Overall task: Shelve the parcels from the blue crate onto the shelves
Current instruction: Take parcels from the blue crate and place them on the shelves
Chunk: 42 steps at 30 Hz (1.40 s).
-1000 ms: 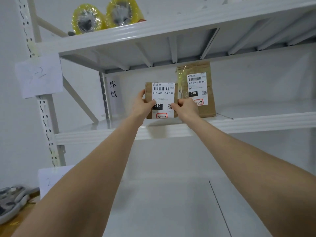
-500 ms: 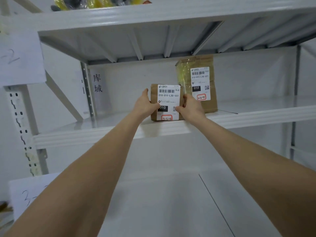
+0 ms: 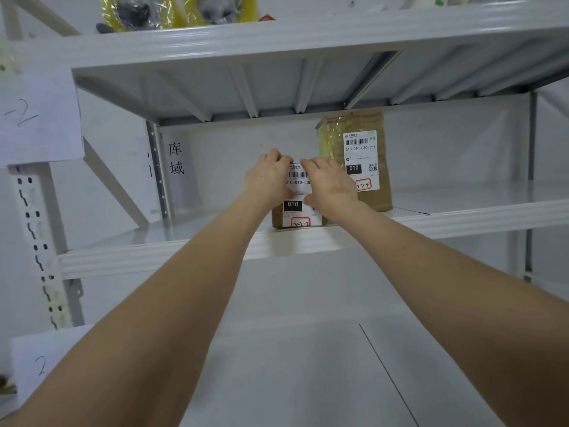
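Left hand (image 3: 267, 180) and right hand (image 3: 332, 188) curl over the top edge of a boxy cardboard parcel (image 3: 296, 212).

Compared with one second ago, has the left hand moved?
Yes. The left hand rose from the side of the small parcel to its top edge, farther above the shelf lip.

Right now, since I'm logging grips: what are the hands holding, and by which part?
The small parcel on the shelf: left hand and right hand both grip it by its top edge.
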Each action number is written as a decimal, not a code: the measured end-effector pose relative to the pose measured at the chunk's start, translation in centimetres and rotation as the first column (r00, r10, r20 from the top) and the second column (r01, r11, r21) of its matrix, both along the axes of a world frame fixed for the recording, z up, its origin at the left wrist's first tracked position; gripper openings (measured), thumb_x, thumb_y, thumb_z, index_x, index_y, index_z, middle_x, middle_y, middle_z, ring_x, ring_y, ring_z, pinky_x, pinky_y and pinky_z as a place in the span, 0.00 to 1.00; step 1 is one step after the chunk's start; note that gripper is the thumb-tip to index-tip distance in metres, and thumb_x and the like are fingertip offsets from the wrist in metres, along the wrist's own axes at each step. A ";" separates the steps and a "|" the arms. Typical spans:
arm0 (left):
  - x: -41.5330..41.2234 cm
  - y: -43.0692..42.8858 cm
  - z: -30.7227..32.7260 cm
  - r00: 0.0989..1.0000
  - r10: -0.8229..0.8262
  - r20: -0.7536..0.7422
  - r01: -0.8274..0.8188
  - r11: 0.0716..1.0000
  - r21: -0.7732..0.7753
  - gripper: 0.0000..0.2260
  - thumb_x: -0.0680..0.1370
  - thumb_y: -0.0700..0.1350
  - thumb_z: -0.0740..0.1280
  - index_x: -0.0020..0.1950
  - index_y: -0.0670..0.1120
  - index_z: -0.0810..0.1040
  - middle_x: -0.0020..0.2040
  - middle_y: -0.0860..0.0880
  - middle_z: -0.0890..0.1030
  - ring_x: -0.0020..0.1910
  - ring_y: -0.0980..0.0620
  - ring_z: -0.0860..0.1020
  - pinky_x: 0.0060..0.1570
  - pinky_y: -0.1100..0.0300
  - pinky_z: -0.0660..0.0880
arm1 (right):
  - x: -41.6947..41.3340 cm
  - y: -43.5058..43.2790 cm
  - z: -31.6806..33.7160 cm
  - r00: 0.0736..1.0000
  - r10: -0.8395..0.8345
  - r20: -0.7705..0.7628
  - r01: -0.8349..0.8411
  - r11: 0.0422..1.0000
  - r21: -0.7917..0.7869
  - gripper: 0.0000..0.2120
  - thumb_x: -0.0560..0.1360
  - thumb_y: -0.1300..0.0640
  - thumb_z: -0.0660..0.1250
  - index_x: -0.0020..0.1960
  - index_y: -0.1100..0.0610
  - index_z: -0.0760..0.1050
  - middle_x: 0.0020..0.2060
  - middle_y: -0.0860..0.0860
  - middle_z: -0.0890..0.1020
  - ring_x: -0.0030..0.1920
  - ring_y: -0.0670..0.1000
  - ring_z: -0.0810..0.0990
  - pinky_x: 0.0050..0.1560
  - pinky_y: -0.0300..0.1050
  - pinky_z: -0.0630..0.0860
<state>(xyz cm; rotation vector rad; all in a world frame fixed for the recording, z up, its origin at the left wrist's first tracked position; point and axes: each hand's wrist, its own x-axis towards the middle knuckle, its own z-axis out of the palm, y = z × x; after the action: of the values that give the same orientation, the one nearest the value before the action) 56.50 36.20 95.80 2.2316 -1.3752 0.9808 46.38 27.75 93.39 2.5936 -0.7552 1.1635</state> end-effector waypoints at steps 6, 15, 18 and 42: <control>0.8 -0.6 -0.5 0.998 0.028 0.055 -0.028 1.000 0.001 0.28 0.73 0.45 0.72 0.70 0.47 0.67 0.64 0.45 0.66 0.61 0.46 0.70 0.53 0.53 0.73 | 1.1 -0.7 -0.2 1.000 0.004 0.024 -0.004 1.000 0.000 0.36 0.73 0.58 0.71 0.76 0.53 0.58 0.71 0.51 0.66 0.72 0.53 0.62 0.66 0.49 0.66; 2.3 -1.5 -1.1 0.999 0.006 0.052 -0.005 1.000 -0.017 0.25 0.75 0.37 0.66 0.71 0.46 0.65 0.64 0.44 0.66 0.58 0.43 0.73 0.50 0.53 0.73 | 3.2 -1.9 -0.1 1.000 -0.011 0.016 0.011 0.999 0.036 0.36 0.74 0.60 0.71 0.76 0.54 0.57 0.72 0.52 0.65 0.73 0.53 0.61 0.66 0.50 0.66; 2.9 -2.0 -1.2 0.999 -0.013 0.035 0.014 1.000 -0.023 0.26 0.75 0.36 0.65 0.72 0.46 0.64 0.65 0.44 0.66 0.59 0.43 0.73 0.51 0.52 0.74 | 3.7 -2.3 -0.1 1.000 -0.016 0.012 0.015 0.998 0.055 0.36 0.74 0.60 0.71 0.76 0.54 0.56 0.73 0.52 0.65 0.74 0.54 0.59 0.68 0.52 0.65; 4.8 -2.8 -2.0 0.997 -0.069 -0.029 0.069 0.998 -0.014 0.35 0.75 0.37 0.66 0.77 0.44 0.51 0.76 0.46 0.56 0.73 0.46 0.62 0.63 0.51 0.70 | 5.3 -3.1 -0.5 0.997 -0.055 -0.057 0.059 0.996 0.070 0.41 0.75 0.63 0.68 0.78 0.52 0.46 0.77 0.54 0.53 0.77 0.57 0.50 0.71 0.54 0.63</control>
<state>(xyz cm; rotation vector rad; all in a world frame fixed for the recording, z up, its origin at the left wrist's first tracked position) 61.29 33.35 93.81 2.1657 -1.4188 0.9271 51.66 24.70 92.84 2.6312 -0.8683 1.0639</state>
